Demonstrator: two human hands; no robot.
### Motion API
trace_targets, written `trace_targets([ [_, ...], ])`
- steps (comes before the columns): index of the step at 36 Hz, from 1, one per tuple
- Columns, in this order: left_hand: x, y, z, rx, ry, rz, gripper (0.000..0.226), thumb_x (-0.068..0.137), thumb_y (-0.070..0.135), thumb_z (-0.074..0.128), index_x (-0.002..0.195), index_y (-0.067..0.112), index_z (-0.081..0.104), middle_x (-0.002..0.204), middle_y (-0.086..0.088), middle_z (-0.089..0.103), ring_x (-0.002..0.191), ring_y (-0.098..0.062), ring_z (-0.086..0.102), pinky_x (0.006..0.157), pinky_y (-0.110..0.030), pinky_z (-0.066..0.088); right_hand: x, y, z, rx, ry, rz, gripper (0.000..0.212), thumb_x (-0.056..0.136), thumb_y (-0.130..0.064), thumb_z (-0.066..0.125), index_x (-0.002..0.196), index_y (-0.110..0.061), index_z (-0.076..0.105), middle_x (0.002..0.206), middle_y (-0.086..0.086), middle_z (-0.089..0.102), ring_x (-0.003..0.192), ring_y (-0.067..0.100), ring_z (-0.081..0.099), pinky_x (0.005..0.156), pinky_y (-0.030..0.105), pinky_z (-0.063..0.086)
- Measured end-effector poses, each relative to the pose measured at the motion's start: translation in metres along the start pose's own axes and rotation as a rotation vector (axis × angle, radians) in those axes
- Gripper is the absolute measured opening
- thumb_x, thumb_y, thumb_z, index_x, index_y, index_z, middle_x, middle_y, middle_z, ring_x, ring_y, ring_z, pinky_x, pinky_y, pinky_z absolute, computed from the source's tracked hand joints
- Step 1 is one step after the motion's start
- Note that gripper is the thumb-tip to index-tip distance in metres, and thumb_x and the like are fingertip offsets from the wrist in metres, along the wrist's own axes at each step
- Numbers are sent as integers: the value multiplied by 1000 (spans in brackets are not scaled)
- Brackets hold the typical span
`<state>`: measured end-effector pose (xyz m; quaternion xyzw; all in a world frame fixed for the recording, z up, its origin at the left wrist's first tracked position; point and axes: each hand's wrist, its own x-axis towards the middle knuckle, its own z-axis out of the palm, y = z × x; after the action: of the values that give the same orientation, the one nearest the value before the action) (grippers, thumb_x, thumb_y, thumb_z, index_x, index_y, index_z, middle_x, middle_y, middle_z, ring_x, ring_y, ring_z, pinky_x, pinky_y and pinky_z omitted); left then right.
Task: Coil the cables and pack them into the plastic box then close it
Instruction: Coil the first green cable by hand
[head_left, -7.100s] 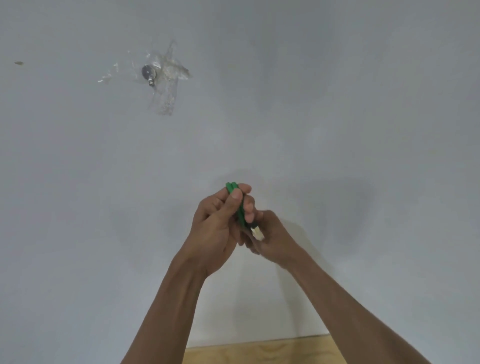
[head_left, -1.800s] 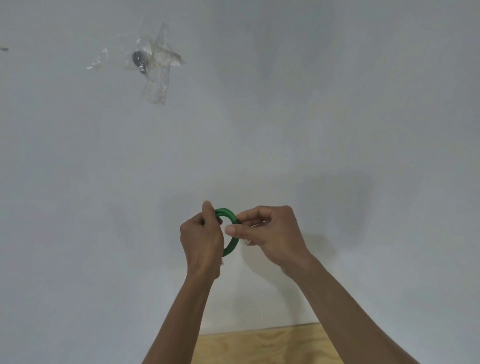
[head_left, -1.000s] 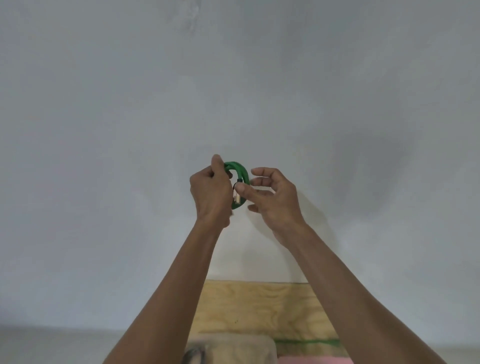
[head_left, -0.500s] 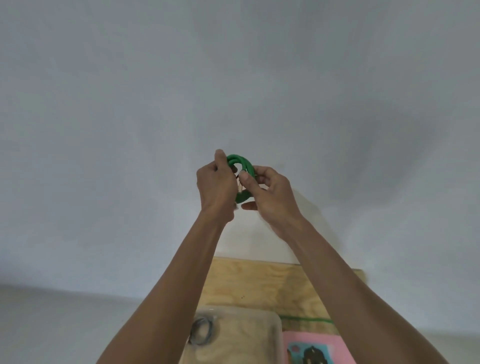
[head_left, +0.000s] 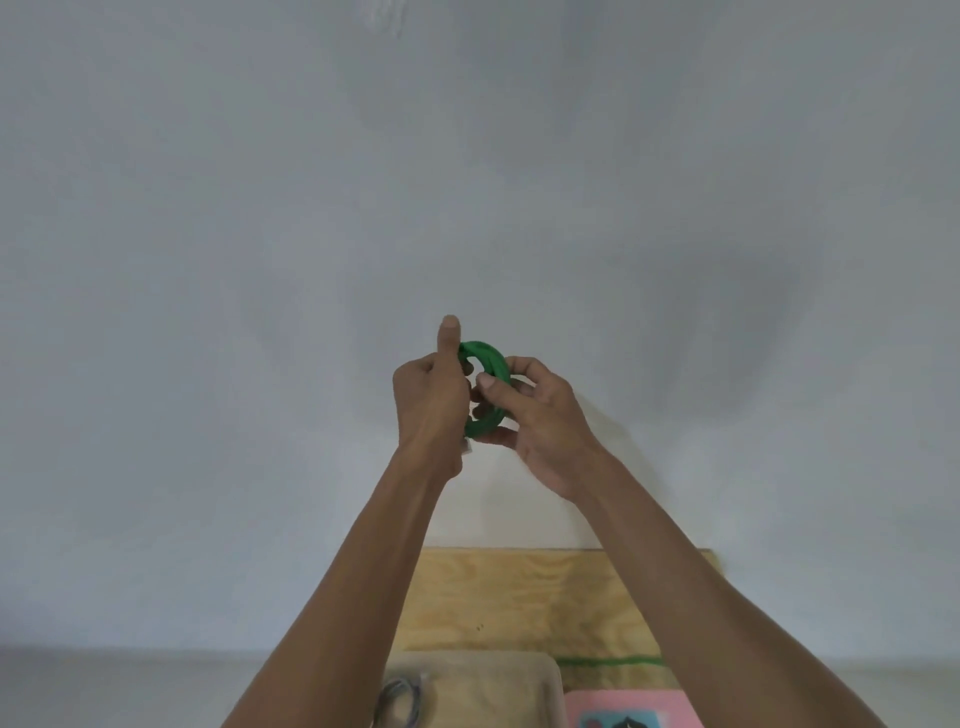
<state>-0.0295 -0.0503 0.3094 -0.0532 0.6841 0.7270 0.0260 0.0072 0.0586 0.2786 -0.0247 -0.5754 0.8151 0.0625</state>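
Observation:
A green cable (head_left: 491, 364) is wound into a small coil and held up in front of the grey wall. My left hand (head_left: 428, 405) grips the coil's left side, thumb pointing up. My right hand (head_left: 535, 415) pinches the coil's right side between thumb and fingers. A white plug end (head_left: 467, 445) peeks out below my left hand. The clear plastic box (head_left: 540, 670) sits at the bottom edge of the view, with a coiled grey cable (head_left: 400, 701) inside it.
A plywood board (head_left: 519, 597) lies on the surface beyond the box, with a green cable (head_left: 613, 661) stretched across it. A pink item (head_left: 623, 706) lies right of the box. The grey wall fills most of the view.
The view has tilted down, bringing the box, board and pink item into sight. Both hands stay on the green coil; my right hand has shifted its pinch around the loop.

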Motion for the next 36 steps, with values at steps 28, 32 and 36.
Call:
trace_targets([
  [28,8,-11,-3,-129,-226,59,44,68,47,84,71,9,62,48,4,30,43,-18,24,51,-38,18,11,-15,-49,76,-27,49,22,85,-21,75,99,-4,78,80,4,67,66,12,57,65,23,54],
  [32,8,-13,-2,-87,-208,96,43,65,53,83,58,16,63,49,2,34,46,-19,29,49,-36,23,1,-10,-38,-52,-152,59,42,92,-40,64,110,-2,72,94,8,61,79,12,61,74,26,55],
  [36,6,-14,-2,-47,-204,112,43,65,52,82,64,12,67,53,-3,38,47,-20,35,44,-30,32,-7,-6,-33,5,-158,28,40,87,-35,68,108,-1,70,105,15,67,90,20,70,79,28,58],
])
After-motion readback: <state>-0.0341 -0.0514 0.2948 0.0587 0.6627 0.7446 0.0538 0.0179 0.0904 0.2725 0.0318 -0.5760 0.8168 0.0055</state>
